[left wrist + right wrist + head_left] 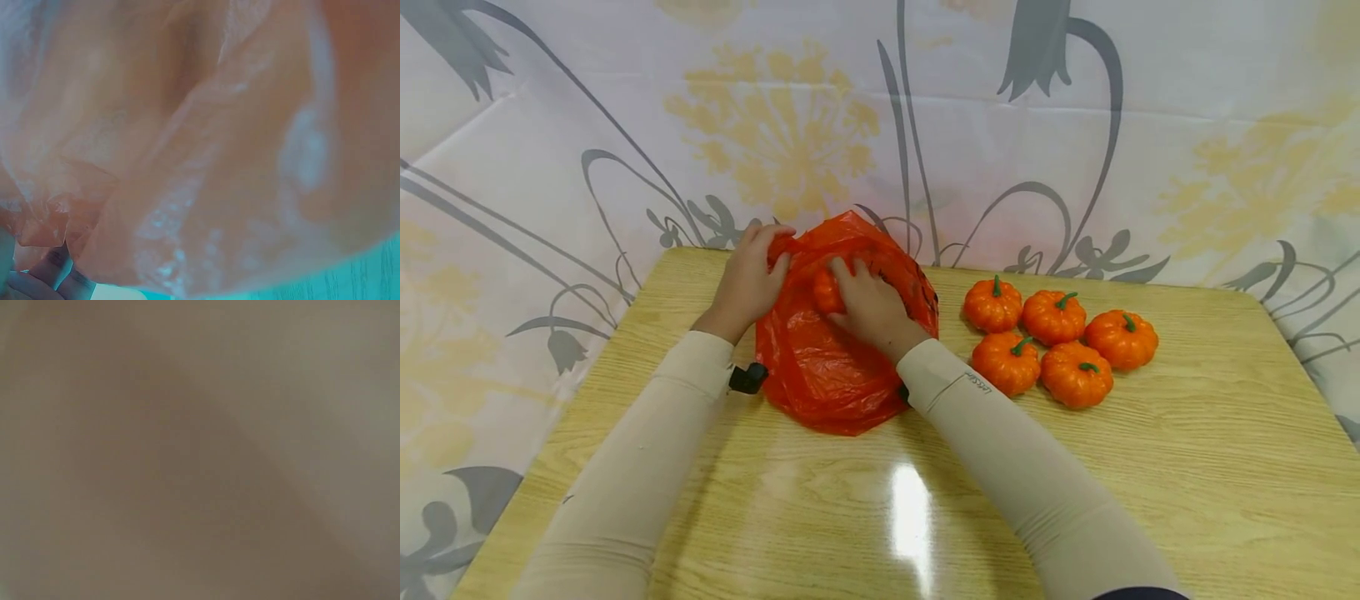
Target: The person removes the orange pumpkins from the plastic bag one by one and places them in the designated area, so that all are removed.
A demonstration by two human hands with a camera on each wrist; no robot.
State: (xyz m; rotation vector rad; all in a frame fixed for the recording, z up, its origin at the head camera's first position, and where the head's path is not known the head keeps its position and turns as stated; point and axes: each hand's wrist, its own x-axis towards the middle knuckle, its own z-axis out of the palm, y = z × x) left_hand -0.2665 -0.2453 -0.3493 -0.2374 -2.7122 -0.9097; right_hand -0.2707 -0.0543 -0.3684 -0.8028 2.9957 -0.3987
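Note:
A red plastic bag [842, 375] stands with its mouth open in the head view. At its left rim, my left hand [751, 279] grips the plastic between thumb and fingers. My right hand [872, 307] reaches into the mouth and holds a small orange pumpkin [827, 292], whose right side the fingers cover. In the left wrist view the bag [206, 156] fills most of the picture, with fingertips [53, 272] of the left hand low in the left corner. Only a brown blur shows in the right wrist view. What lies deeper in the bag is hidden.
Several orange pumpkins with green stems, among them a front one [1077, 377], sit close together right of the bag, near the right forearm. They stand on a light wooden table [1210, 467]. A flowered cloth [940, 142] hangs behind the table's back edge.

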